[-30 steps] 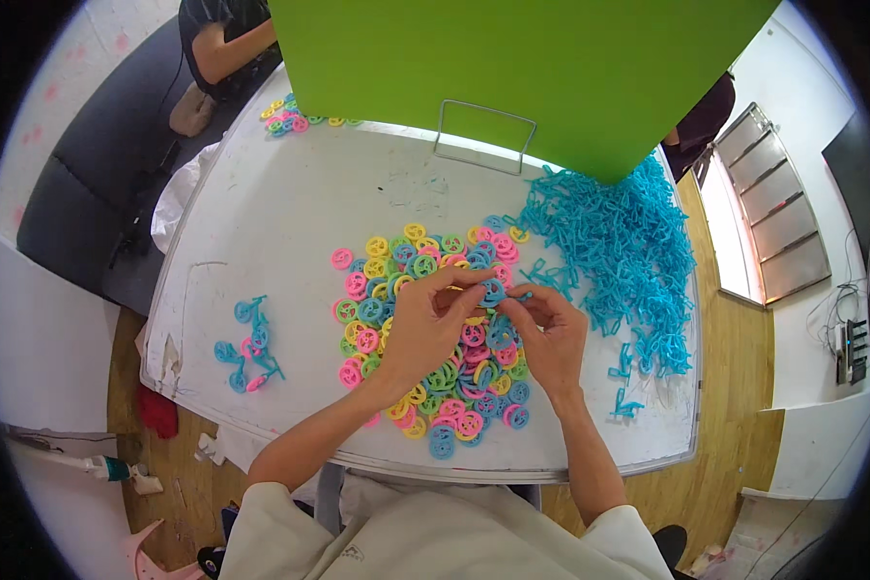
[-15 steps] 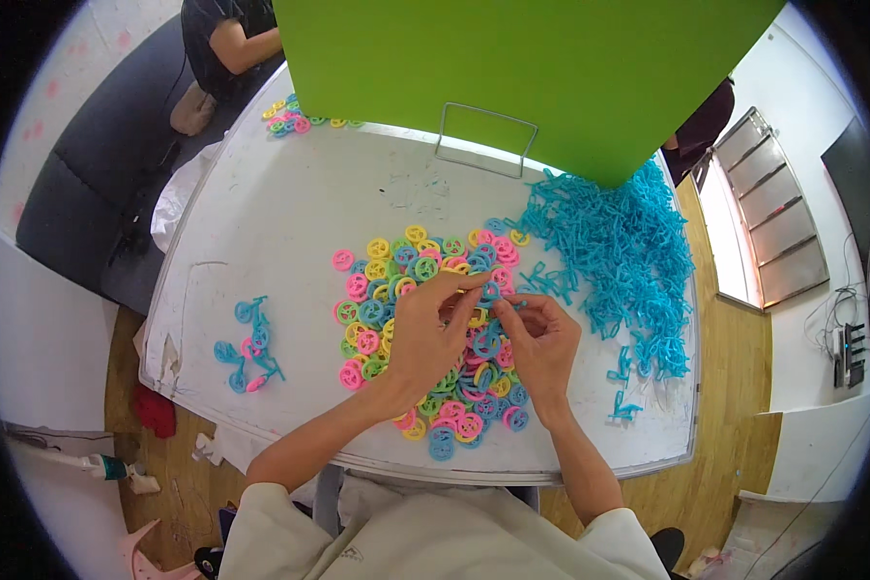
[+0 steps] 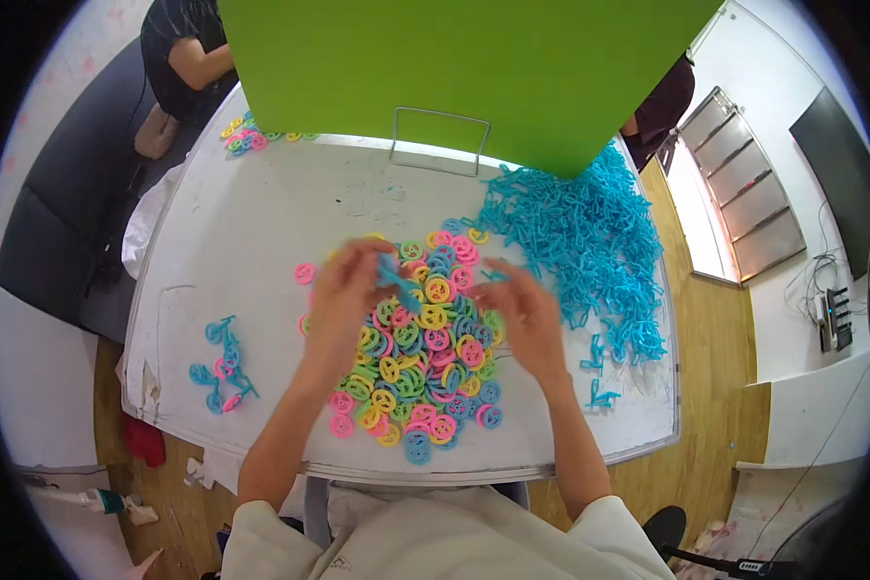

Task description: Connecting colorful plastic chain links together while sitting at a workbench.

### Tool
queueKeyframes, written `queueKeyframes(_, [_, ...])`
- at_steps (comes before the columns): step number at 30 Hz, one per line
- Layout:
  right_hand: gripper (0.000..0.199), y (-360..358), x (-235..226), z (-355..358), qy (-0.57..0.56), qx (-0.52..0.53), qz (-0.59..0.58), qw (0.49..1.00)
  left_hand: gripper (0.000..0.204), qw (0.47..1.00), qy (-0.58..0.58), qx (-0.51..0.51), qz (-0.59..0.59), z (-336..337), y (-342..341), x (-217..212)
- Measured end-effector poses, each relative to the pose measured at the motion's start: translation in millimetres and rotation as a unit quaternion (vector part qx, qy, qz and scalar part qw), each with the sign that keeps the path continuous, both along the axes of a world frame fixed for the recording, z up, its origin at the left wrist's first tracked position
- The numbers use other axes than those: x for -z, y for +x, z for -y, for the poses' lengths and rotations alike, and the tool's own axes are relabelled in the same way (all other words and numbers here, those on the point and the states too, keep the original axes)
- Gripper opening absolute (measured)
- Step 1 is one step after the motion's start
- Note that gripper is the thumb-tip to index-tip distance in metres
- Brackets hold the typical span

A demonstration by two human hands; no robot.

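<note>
My left hand (image 3: 343, 295) is closed on a blue plastic piece (image 3: 393, 282), smeared by motion, over the upper left of a pile of small spoked plastic wheels (image 3: 425, 362). The wheels are pink, yellow, green and blue. My right hand (image 3: 527, 314) hovers at the pile's right side, thumb and forefinger apart, somewhat blurred. Close to its fingertips lies a small blue stick-like part (image 3: 494, 275). Beyond that hand spreads a big heap of blue stick-like plastic parts (image 3: 580, 232).
At the left of the white table (image 3: 261, 222) lies a small group of joined blue and pink pieces (image 3: 224, 367). A green panel (image 3: 454, 72) with a wire handle (image 3: 440, 111) stands across the back. A person (image 3: 193, 58) sits at the far left, beside more wheels (image 3: 245, 135).
My hands have come apart: the left went left with the blue piece, the right stayed right of the pile. The whole view has shifted, so the table appears further left.
</note>
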State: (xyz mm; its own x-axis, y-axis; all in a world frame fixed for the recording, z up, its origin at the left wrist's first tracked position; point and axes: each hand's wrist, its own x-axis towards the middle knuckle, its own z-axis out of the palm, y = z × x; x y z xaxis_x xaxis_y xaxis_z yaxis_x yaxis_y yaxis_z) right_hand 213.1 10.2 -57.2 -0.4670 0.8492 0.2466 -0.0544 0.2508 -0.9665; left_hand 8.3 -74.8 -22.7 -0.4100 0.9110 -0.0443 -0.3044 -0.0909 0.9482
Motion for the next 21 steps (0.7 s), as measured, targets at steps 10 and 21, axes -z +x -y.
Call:
queueKeyframes(10, [0.023, 38.7, 34.5, -46.3, 0.280, 0.268, 0.377, 0.841, 0.012, 0.794, -0.157, -0.279, -0.516, 77.0, -107.6, -7.3])
queueKeyframes(21, [0.010, 39.7, 5.9, -42.7, 0.232, 0.325, 0.244, 0.884, 0.017, 0.775, -0.079, -0.201, -0.594, 57.2, -57.7, 5.2])
